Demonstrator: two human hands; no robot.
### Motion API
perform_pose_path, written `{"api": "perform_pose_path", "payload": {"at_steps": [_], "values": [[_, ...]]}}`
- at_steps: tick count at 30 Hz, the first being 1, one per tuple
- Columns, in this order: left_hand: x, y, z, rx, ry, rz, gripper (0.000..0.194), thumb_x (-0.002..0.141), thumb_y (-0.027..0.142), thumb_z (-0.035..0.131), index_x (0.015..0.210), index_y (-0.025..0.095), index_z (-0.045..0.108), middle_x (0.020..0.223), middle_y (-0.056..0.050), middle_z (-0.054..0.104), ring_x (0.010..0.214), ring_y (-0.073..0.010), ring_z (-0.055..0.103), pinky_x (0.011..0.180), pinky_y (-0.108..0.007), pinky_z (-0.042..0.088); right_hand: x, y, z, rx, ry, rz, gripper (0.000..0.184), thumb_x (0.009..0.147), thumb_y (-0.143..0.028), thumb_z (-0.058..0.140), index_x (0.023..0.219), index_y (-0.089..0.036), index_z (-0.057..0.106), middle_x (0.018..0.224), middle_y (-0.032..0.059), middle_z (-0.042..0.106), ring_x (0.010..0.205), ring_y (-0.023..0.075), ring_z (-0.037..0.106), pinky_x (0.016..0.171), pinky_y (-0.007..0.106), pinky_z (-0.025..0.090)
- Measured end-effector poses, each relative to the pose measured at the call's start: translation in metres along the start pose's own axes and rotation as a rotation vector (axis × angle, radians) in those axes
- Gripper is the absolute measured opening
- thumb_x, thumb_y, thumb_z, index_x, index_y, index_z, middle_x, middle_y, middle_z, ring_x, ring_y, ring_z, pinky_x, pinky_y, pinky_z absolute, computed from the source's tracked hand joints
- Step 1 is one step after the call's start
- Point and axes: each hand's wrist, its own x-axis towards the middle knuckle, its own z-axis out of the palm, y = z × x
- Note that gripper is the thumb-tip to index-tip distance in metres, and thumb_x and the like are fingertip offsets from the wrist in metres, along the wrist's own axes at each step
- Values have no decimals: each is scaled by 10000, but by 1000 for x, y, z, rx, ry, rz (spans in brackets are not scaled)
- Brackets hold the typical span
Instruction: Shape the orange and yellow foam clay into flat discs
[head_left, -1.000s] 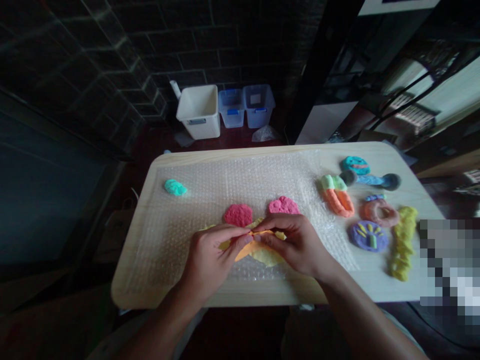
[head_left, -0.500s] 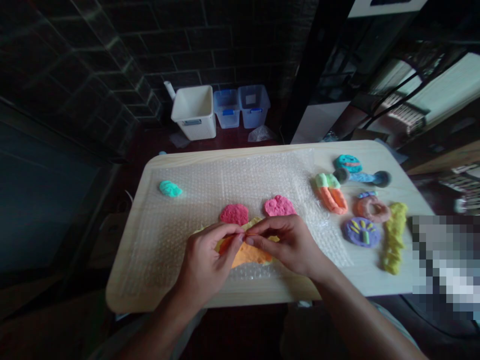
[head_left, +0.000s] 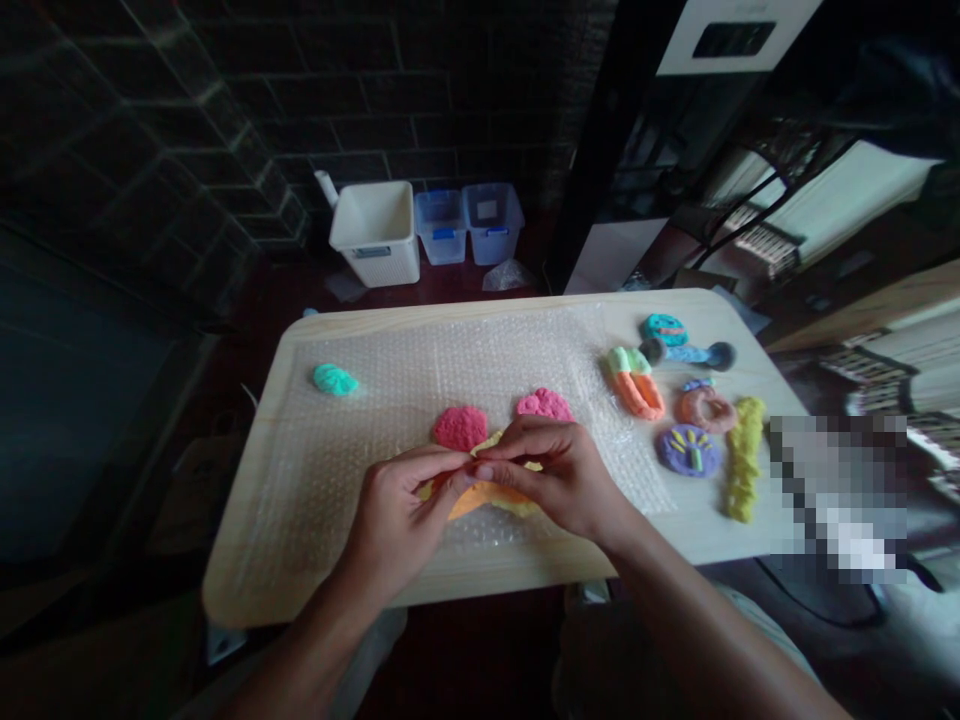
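My left hand and my right hand meet at the middle front of the table, fingers pinched together on an orange clay piece. It lies over a flat yellow clay sheet, mostly hidden under my hands. Just behind my fingers sit a red clay lump and a pink clay lump on the bubble wrap.
A teal clay lump lies at the far left. Finished clay figures crowd the right: an orange-green piece, a teal face, a blue dumbbell, a ring, a purple disc, a yellow strip. Bins stand beyond the wooden table.
My hands stay pinched on the orange clay, shifting slightly together over the yellow sheet. The camera has turned a little, so the table sits further left in view.
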Motion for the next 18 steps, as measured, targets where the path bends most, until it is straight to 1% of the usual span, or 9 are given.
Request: {"api": "perform_pose_path", "payload": {"at_steps": [3,7,9,11,14,16,18], "values": [[-1,8,-4,-24,72,18,154,937,291,742,971,217,873,969,-74,847,852,-228,786,803,-309,630,-2,-7,5,11,-6,24,257,879,-407,880,1067,-233,871,920,65,810,765,170,703,645,275,535],[-3,14,-6,-175,143,-80,172,901,349,788,909,193,859,922,-69,840,803,-227,775,744,-296,621,-5,-15,11,7,-38,86,377,861,-417,889,1168,-211,814,1023,61,806,823,180,704,706,282,547],[-3,14,-6,-274,141,-129,215,900,388,797,935,181,848,909,-66,833,796,-223,769,709,-281,609,-6,-17,14,3,-54,116,365,857,-436,888,1108,-186,799,952,43,778,774,164,659,671,267,518],[-3,12,-7,-341,118,-151,261,903,415,799,999,174,833,935,-71,829,814,-219,767,711,-270,604,-7,-17,16,1,-67,143,334,849,-449,891,977,-163,775,823,8,702,692,133,576,598,242,455],[-1,10,-10,-347,73,-174,294,882,428,822,1022,170,820,940,-79,827,832,-221,772,725,-268,609,-6,-13,17,49,-111,186,340,830,-441,906,862,-155,725,718,-35,581,625,101,471,540,223,379],[-1,8,-12,-312,68,-189,272,857,415,845,971,169,824,884,-70,822,806,-224,773,695,-264,607,-4,-9,17,122,-96,209,358,792,-437,933,858,-159,717,716,-38,576,624,100,472,536,218,383],[-1,4,-12,-278,89,-192,237,838,387,864,934,174,830,844,-56,817,773,-222,768,664,-260,602,-3,-4,18,207,-39,228,397,733,-441,968,875,-167,719,739,-30,608,640,109,509,547,219,422]]}}
